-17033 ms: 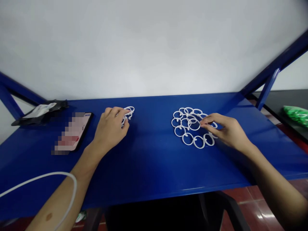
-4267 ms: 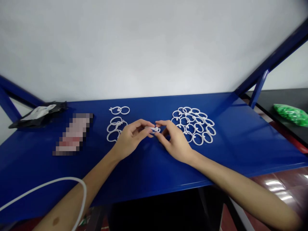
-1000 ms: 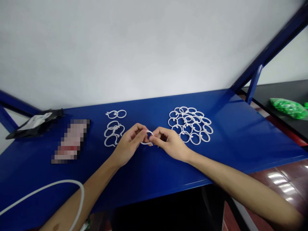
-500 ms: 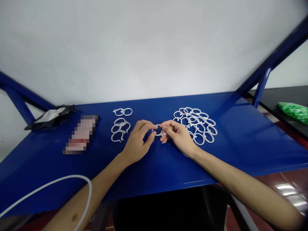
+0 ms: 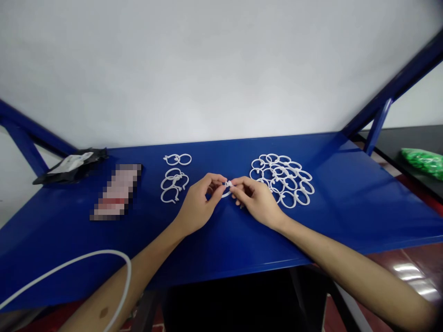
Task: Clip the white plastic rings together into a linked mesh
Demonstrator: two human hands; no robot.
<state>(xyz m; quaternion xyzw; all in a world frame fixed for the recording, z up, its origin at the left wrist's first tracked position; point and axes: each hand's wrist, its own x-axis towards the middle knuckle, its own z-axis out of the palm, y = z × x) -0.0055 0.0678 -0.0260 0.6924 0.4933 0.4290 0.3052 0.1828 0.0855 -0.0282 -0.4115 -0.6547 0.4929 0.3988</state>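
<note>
Between my two hands a white plastic ring (image 5: 226, 194) is pinched at its top, where a small clasp shows at the fingertips. My left hand (image 5: 201, 198) grips one side of it with thumb and forefinger. My right hand (image 5: 255, 197) pinches the other side; part of the ring is hidden by the fingers. Several similar rings (image 5: 288, 199) lie in an overlapping cluster just right of my right hand. To the left lie a few more rings (image 5: 169, 195), some with gaps in their loops, and a linked pair (image 5: 184, 159) farther back.
The blue table (image 5: 221, 244) meets a pale wall behind. On its left are a blurred-out flat object (image 5: 117, 191) and a black plastic packet (image 5: 71, 166). A white cable (image 5: 86, 255) arcs over my left forearm. At far right sits a green bag (image 5: 424, 161) on a dark surface.
My fingertips have come closer together, and the clasp ends of the ring now meet between them at the top. The view has shifted slightly.
</note>
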